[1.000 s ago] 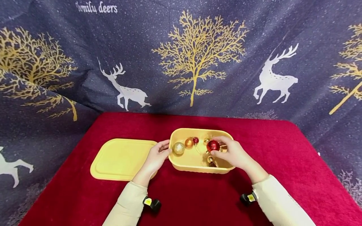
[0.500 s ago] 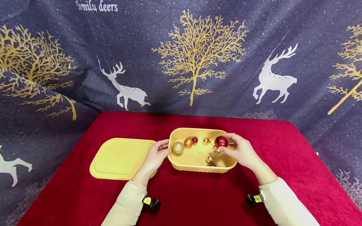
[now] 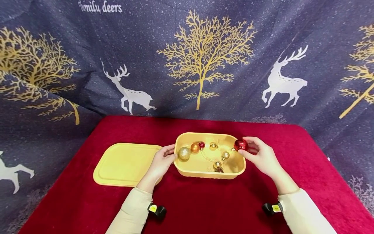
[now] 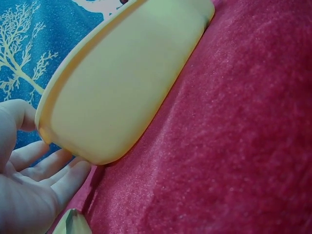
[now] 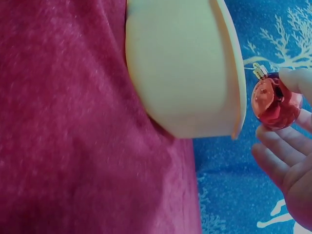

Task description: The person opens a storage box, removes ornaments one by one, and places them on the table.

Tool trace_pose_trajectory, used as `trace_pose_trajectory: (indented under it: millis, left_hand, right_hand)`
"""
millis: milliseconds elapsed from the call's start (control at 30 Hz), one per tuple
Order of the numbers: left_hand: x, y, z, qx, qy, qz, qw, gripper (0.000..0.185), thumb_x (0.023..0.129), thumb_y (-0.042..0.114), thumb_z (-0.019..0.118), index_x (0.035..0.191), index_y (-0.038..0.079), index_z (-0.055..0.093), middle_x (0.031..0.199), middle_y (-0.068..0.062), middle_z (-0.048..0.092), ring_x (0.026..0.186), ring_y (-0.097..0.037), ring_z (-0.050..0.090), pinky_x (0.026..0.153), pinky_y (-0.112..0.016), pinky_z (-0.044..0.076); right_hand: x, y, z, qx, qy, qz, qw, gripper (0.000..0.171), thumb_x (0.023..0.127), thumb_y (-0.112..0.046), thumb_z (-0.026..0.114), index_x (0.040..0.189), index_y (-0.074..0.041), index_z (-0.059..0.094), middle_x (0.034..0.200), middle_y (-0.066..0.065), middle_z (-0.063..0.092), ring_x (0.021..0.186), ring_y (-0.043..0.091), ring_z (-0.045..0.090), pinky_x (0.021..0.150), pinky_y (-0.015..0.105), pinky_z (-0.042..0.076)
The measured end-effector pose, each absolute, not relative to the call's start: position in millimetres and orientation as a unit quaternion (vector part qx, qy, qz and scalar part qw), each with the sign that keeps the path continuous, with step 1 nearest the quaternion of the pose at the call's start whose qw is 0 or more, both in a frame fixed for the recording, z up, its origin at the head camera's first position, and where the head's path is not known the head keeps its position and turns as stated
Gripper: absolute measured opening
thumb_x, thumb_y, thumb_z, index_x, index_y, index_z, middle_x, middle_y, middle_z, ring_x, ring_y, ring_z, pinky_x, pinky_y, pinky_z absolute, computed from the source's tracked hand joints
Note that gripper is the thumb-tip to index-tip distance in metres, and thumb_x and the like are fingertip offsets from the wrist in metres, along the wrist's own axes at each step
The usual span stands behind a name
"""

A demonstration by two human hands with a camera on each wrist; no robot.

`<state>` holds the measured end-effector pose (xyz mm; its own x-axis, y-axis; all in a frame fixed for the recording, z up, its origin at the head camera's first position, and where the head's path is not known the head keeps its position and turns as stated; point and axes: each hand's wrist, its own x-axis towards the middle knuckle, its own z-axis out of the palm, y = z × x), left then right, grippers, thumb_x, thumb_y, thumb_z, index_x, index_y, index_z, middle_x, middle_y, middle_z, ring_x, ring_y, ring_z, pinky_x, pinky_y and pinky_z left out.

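A yellow plastic box [image 3: 204, 175] holds several small Christmas balls: a glittery gold ball [image 3: 184, 153], an orange ball [image 3: 195, 148], a small dark red ball [image 3: 201, 145] and shiny gold ones such as the gold ball [image 3: 217, 165]. My left hand [image 3: 163, 162] touches the box's left end, its fingers fairly straight against the outer wall in the left wrist view. Between thumb and fingers, my right hand [image 3: 261, 157] pinches a shiny red Christmas ball [image 3: 241, 145] at the box's right rim. The right wrist view shows the gold cap [image 5: 259, 70] on this red ball.
A yellow lid [image 3: 125, 165] lies on the red cloth [image 3: 210, 204] left of the box, partly under my left forearm. Behind the table hangs a dark blue fabric backdrop [image 3: 175, 81] with deer and gold trees.
My right hand has carried the red ball rightward, from over the inside of the box to its right rim. A gold ball once hidden now shows. The left hand has stayed in place.
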<state>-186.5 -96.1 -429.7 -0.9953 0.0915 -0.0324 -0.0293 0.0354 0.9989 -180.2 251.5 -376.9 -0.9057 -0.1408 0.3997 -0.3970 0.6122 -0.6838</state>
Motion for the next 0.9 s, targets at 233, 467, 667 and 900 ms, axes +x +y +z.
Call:
trace_pose_trajectory:
  millis: [233,467,667,900]
  left_hand:
    - [-186,-96,-430,0.017,0.717,0.695,0.05,0.046,0.09,0.002,0.054,0.134,-0.003,0.045,0.129,-0.026,0.053,0.111,-0.03,0.057,0.087,-0.033,0.054]
    - [-186,-97,-431,0.013,0.719,0.693,0.05,0.046,0.09,0.003,0.055,0.135,-0.002,0.045,0.129,-0.025,0.053,0.113,-0.031,0.057,0.088,-0.035,0.053]
    - [-187,-97,-430,0.014,0.721,0.691,0.05,0.046,0.09,0.002,0.055,0.135,-0.002,0.046,0.13,-0.025,0.053,0.114,-0.032,0.056,0.087,-0.032,0.053]
    - [-187,-97,-430,0.02,0.721,0.691,0.05,0.046,0.09,0.002,0.055,0.135,-0.002,0.046,0.13,-0.025,0.053,0.114,-0.032,0.057,0.088,-0.034,0.054]
  right_hand:
    - [-177,262,-381,0.122,-0.88,0.432,0.157,0.048,0.076,-0.006,0.077,0.118,0.001,0.057,0.107,0.022,0.066,0.088,-0.018,0.053,0.075,0.002,0.047]
    - [-175,271,-383,0.086,-0.88,0.435,0.169,0.046,0.076,-0.007,0.077,0.116,0.002,0.055,0.1,-0.007,0.064,0.087,-0.02,0.053,0.075,0.002,0.046]
    - [-174,281,-386,0.072,-0.884,0.427,0.177,0.051,0.077,-0.008,0.076,0.122,0.002,0.054,0.1,-0.028,0.051,0.09,-0.023,0.049,0.076,-0.001,0.044]
    - [-175,293,-391,0.055,-0.896,0.405,0.173,0.052,0.078,-0.012,0.076,0.124,0.0,0.055,0.108,-0.005,0.061,0.089,-0.025,0.047,0.076,-0.001,0.043]
